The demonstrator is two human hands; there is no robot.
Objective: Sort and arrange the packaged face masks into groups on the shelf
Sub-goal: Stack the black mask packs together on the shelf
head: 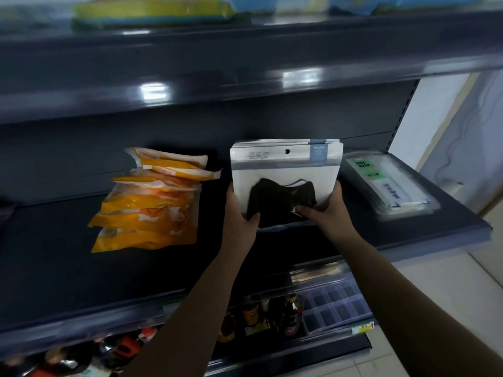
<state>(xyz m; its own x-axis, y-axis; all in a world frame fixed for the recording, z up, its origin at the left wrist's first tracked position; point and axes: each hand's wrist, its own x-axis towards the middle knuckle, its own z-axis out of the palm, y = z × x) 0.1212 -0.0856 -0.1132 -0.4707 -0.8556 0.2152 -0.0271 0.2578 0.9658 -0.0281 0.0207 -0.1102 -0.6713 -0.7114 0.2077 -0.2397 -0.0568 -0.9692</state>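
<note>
Fingers of the left hand point(239, 210) curl round the lower left edge of the white packs point(285, 170), thumb on the front face. Fingers of the right hand point(324, 210) curl round the lower right edge, thumb also pressed on the front. Both hands grip the same bundle, one on each side.

The white packs form a stack of several flat pouches, held upright and squared together, front face toward the camera. The front pouch shows a black mask point(283, 200) through its clear window, a hang hole near the top and a pale blue label at the top right corner. The bundle stands over the middle of the shelf point(54, 268); whether its lower edge touches the shelf surface cannot be told (the hands cover that edge).

Orange packs point(147, 208) lie in a loose, fanned pile on the shelf to the left of the bundle, apart from it. Clear packs point(386, 183) with a green "FACE MASK" label lie flat in a stack at the right end of the shelf, near the bundle but not touching it.

Below the shelf, bottles point(272, 314) stand on a lower tier, with a grey divided tray point(337, 306) just beside them on the right. The tier above holds blurred yellow and blue packages point(152, 9).
</note>
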